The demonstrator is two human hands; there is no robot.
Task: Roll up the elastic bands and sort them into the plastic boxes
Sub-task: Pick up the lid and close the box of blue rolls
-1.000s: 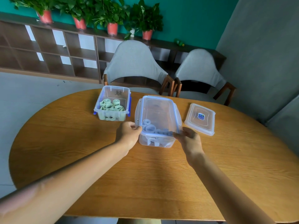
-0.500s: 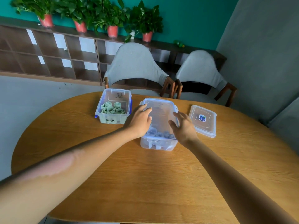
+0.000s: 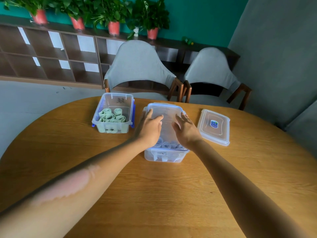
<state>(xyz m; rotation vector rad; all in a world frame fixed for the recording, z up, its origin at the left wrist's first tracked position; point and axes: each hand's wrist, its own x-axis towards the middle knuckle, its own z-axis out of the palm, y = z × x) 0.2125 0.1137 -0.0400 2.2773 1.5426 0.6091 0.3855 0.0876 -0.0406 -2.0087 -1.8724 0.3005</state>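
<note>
Both hands (image 3: 169,128) now flat atop the lid (image 3: 167,114), farther forward.

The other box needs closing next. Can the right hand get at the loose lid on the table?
Probably yes. The loose lid lies flat just right of the right hand, with nothing between or on it; that hand only presses the middle box's lid.
</note>
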